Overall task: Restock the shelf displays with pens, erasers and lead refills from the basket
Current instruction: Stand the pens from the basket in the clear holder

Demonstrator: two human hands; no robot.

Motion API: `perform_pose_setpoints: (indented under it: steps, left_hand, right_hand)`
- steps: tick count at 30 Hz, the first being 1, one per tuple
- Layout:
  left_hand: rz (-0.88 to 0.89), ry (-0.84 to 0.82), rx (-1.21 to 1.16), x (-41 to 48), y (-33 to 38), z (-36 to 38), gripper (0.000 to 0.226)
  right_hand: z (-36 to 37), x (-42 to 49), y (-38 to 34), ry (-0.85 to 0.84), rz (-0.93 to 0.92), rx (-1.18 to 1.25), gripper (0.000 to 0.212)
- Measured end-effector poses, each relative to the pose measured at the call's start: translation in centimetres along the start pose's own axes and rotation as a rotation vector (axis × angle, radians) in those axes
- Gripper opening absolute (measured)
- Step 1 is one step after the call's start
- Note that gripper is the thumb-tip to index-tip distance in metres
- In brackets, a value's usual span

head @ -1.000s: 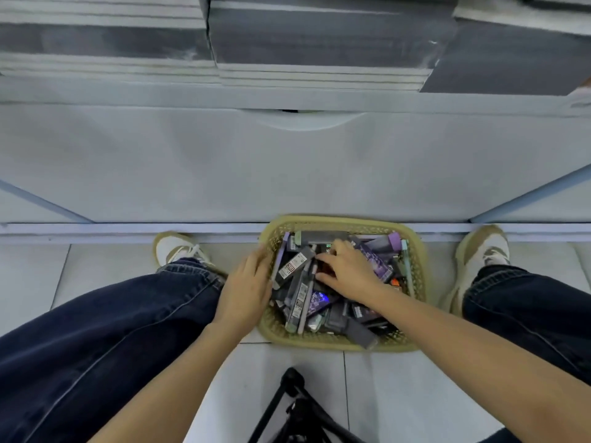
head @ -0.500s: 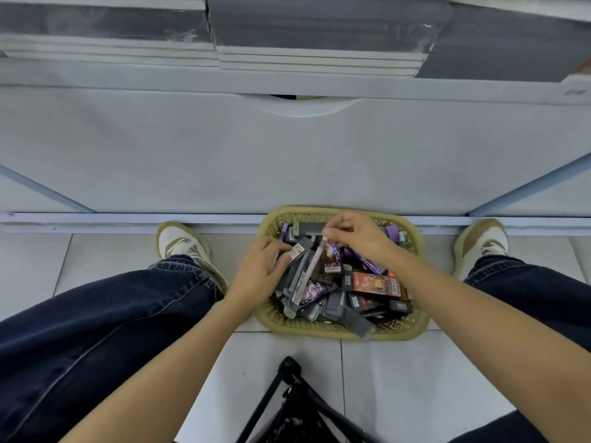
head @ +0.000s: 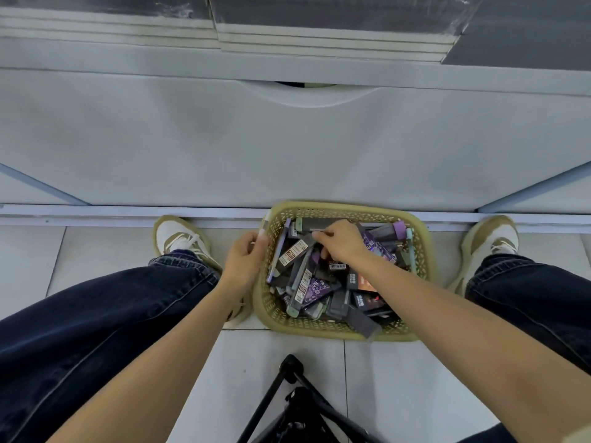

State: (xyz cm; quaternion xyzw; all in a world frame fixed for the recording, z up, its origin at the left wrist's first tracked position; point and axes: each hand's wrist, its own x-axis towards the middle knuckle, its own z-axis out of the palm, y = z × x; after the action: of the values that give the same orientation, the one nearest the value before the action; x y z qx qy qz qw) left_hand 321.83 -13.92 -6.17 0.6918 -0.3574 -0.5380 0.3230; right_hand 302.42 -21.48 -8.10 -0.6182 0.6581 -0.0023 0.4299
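A yellow-green plastic basket [head: 421, 251] stands on the floor tiles against the shelf base. It is piled with several dark grey, purple and black packs of stationery [head: 315, 290]. My left hand [head: 244, 262] curls over the basket's left rim. Over the far half of the pile, my right hand [head: 343, 243] pinches the end of a slim grey pack [head: 315, 233] between thumb and fingertips. A dark pack with a white barcode label [head: 292, 254] lies just below that pinch. Which packs are pens, erasers or leads I cannot tell.
A white shelf base panel [head: 287, 148] rises behind the basket, with stacks of grey flat packs [head: 335, 14] on the shelf above. My jeans-clad legs and shoes [head: 179, 238] flank the basket. A black tripod [head: 300, 401] stands on the tiles near me.
My right hand left the middle of the pile and went to the basket's far side, now pinching a slim grey pack. My left hand slid from the items out to the left rim.
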Motion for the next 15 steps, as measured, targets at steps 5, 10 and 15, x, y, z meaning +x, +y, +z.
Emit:
perform_pose_setpoints:
  steps: [5, 10, 15]
  left_hand:
    - [-0.016, -0.003, -0.064, 0.0, 0.1, 0.1, 0.024]
    - [-0.003, 0.025, -0.043, 0.0, 0.1, 0.3, 0.025]
    - [0.011, 0.014, -0.036, -0.1, 0.1, 0.2, 0.025]
  right_hand:
    - [0.7, 1.2, -0.8, 0.014, 0.111, 0.077, 0.041]
    - [1.8, 0.5, -0.8, -0.058, 0.125, 0.068, 0.048]
    - [2.0, 0.3, -0.6, -0.115, 0.025, 0.129, 0.050]
